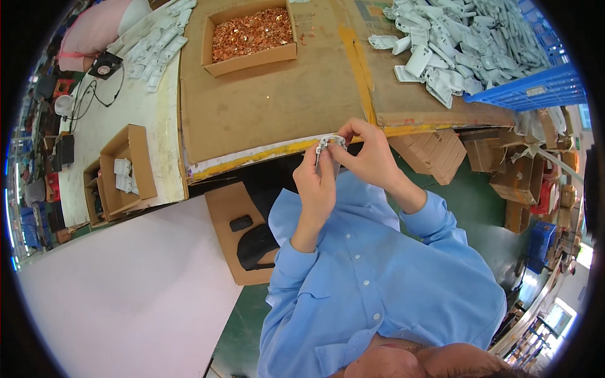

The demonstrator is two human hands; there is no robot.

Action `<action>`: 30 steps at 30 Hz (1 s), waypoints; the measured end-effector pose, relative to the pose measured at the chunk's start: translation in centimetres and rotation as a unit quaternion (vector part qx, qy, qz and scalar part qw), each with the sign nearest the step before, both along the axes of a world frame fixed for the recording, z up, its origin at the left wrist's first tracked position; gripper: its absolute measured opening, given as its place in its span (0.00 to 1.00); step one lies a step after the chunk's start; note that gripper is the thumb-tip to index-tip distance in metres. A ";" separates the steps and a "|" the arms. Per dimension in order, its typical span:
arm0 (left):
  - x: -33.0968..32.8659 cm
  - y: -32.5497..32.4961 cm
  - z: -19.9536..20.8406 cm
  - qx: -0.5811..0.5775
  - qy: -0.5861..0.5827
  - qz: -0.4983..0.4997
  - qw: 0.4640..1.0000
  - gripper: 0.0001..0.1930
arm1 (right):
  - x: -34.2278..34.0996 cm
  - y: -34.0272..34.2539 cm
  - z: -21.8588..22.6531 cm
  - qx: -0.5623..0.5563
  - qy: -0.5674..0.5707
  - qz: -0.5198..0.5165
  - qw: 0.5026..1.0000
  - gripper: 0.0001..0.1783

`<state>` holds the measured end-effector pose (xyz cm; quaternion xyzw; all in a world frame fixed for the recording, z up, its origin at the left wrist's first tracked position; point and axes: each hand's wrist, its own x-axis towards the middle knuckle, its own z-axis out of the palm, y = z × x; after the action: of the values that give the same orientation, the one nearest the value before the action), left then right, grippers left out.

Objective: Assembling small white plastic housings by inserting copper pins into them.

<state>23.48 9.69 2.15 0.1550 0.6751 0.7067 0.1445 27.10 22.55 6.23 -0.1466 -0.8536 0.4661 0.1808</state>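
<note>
Both my hands are raised at the front edge of the workbench, pinching a small white plastic piece (332,140) between them. My left hand (314,187) grips its left side with thumb and fingertips. On the other side my right hand (372,157) curls its thumb and forefinger round the piece. Fingertips cover much of it, so its exact kind does not show. Beyond my hands stands a cardboard box (252,65) filled with small copper-coloured metal parts (252,34). A big heap of white plastic housings (450,47) lies at the far right of the bench.
A blue plastic crate (529,94) leans beside the heap. At left, a white table (82,189) carries an open carton (129,170), cables and more white pieces (157,53); a person in a pink sleeve (94,34) is there. Cartons (435,154) stand below the bench's right side.
</note>
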 end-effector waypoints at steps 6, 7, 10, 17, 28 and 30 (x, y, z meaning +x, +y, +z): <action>0.0 -0.3 1.3 -0.064 0.077 -0.016 0.995 0.11 | 0.1 0.7 0.2 -0.050 -0.046 0.030 0.997 0.11; 0.0 -0.2 1.3 -0.068 0.086 -0.014 0.994 0.11 | 0.2 0.9 0.2 -0.034 -0.052 0.036 0.997 0.11; -0.2 -0.1 1.2 -0.059 0.101 -0.020 0.993 0.11 | 0.1 1.0 -0.1 -0.010 -0.062 0.036 0.997 0.12; -0.6 -0.1 0.9 -0.077 0.092 -0.029 0.992 0.10 | 0.5 0.9 -0.3 -0.043 -0.029 0.044 0.998 0.09; -0.5 0.1 -0.2 -0.036 0.034 -0.045 0.998 0.11 | 0.3 2.1 0.0 -0.083 -0.077 0.082 0.990 0.09; -0.4 -0.3 -0.4 -0.038 0.024 -0.050 0.998 0.11 | 0.4 2.1 -0.2 -0.083 -0.082 0.085 0.990 0.09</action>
<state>23.06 9.44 1.77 0.1996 0.6965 0.6682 0.1691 27.48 24.61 6.08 -0.1257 -0.8334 0.5352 0.0574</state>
